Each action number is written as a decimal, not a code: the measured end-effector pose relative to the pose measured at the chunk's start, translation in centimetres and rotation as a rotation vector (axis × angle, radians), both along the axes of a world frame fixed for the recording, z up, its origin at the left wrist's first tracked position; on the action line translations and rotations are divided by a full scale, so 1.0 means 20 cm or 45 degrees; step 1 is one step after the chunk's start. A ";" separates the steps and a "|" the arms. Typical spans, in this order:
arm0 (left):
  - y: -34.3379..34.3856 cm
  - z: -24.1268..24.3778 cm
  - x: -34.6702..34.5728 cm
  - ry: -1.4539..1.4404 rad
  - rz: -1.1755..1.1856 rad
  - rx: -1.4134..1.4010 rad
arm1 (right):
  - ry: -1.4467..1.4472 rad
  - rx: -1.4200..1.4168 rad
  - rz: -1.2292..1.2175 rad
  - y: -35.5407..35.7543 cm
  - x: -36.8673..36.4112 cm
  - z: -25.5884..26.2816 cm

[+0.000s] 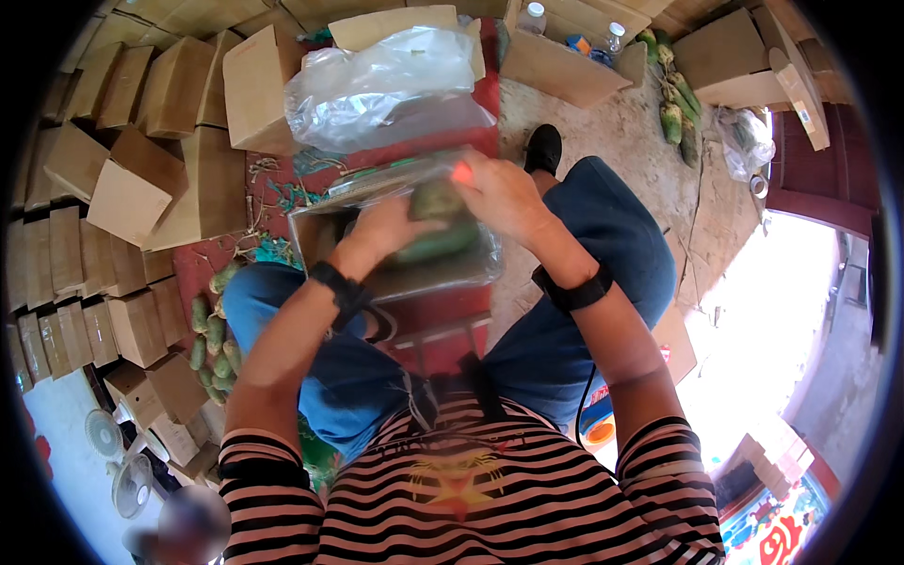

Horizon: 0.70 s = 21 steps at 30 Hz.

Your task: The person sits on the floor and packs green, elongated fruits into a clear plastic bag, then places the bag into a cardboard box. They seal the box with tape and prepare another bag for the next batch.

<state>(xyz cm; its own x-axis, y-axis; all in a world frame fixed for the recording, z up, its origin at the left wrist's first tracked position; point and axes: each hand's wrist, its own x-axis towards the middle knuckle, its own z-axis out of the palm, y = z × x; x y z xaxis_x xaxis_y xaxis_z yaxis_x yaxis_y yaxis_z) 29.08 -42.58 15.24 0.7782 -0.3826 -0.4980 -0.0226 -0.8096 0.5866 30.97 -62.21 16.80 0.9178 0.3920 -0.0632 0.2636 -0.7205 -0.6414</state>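
Note:
Between my knees stands an open cardboard box [395, 282] lined with clear plastic film. Inside it, blurred by motion, lies a large green radish [438, 240], its browner end towards the far side. My left hand [385, 229] is at the radish's left side, thumb stretched over it. At the box's upper right, my right hand [501, 194] is beside the radish's end, with a small orange-red thing [462, 174] at its fingertips. Blur hides whether either hand grips the radish or the film.
Crumpled clear plastic sheets [381, 88] lie over a box beyond. Stacked cardboard boxes [162, 191] line the left. Green radishes [215, 346] are piled by my left knee, and more radishes [674, 106] lie at upper right. An open carton with bottles [565, 63] stands ahead.

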 end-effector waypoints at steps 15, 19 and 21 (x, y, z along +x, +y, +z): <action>0.22 -0.20 -0.08 -0.135 0.168 -0.078 | -0.004 0.052 -0.003 0.01 0.01 -0.01; 0.24 -0.22 -0.05 -0.030 0.235 -0.112 | -0.020 0.024 0.012 0.01 0.01 0.00; 0.22 -0.23 -0.03 -0.084 0.252 -0.123 | -0.016 0.024 0.005 0.01 0.01 -0.01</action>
<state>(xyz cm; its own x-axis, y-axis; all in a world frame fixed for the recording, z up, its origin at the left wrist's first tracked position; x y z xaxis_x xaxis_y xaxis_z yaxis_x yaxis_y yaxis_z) 28.55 -38.22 10.70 0.8725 -0.2622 -0.4123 0.0906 -0.7423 0.6639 31.25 -61.99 16.58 0.9170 0.3963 -0.0445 0.2741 -0.7074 -0.6515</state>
